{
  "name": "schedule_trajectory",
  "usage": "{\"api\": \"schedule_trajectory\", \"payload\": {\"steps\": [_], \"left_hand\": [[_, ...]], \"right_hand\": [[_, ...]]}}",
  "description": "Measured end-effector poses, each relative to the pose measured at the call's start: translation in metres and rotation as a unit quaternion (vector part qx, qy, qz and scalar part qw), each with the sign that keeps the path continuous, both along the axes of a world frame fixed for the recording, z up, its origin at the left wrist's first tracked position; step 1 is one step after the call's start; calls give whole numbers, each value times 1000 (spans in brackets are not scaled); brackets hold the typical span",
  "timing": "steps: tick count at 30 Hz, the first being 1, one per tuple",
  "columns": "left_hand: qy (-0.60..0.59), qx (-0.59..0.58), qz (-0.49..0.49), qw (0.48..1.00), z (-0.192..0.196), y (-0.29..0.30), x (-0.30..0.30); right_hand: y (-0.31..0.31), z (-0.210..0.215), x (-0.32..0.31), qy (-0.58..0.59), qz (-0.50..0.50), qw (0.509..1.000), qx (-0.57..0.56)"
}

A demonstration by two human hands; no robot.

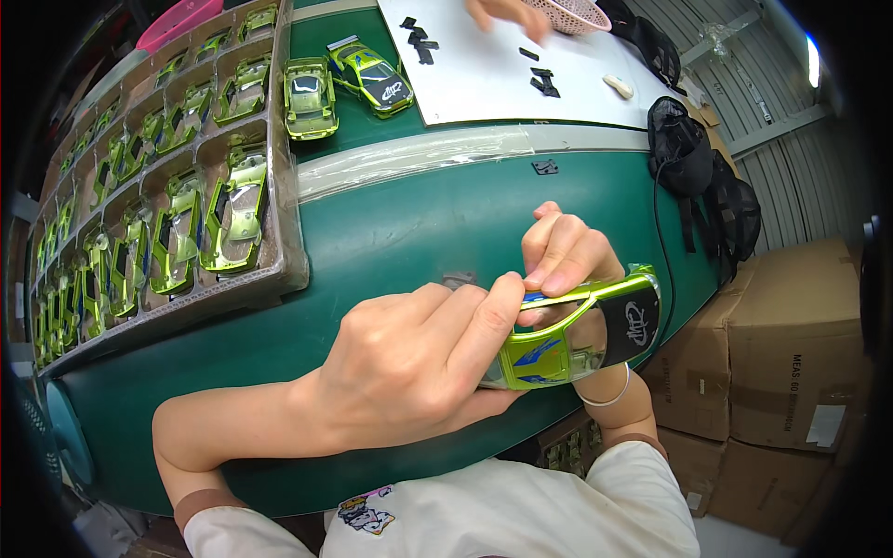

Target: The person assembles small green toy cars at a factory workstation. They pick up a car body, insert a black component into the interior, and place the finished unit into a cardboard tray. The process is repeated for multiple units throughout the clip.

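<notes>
A lime-green toy car body (544, 349) with a black hood and blue side graphics is held up between my two hands, tilted above the green table. My left hand (419, 349) grips its rear part, thumb and index finger pressed along the near roof edge. From the far side, my right hand (572, 256) pinches at the body's side and window opening. The fingertips of both hands meet there; whether a small part sits between them is hidden. A small dark piece (459, 279) lies on the table just behind my left hand.
At left stands a divided cardboard tray (296, 246) of green car bodies. Two more cars, a plain body (310, 98) and a decorated one (372, 76), lie beside it. Across the table, another person's hand (510, 17) is over a white board (465, 88) with black parts. Cartons (791, 344) stand right.
</notes>
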State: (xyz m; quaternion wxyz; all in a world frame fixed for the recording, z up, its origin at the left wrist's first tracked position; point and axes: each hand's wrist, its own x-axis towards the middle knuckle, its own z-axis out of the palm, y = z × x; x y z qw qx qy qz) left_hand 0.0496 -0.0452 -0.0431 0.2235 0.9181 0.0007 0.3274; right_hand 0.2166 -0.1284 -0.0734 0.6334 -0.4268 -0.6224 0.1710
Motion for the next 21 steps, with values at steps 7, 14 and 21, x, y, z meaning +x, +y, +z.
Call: {"api": "schedule_trajectory", "payload": {"steps": [7,14,21], "left_hand": [[-19,-60,-15,998,3,2,2],[-4,-52,-6,999,2,3,0],[18,-24,7,1000,2,4,0]], "right_hand": [[7,5,0,19,36,998,40],[11,-2,-1,37,69,995,56],[7,-3,1,22,22,999,25]]}}
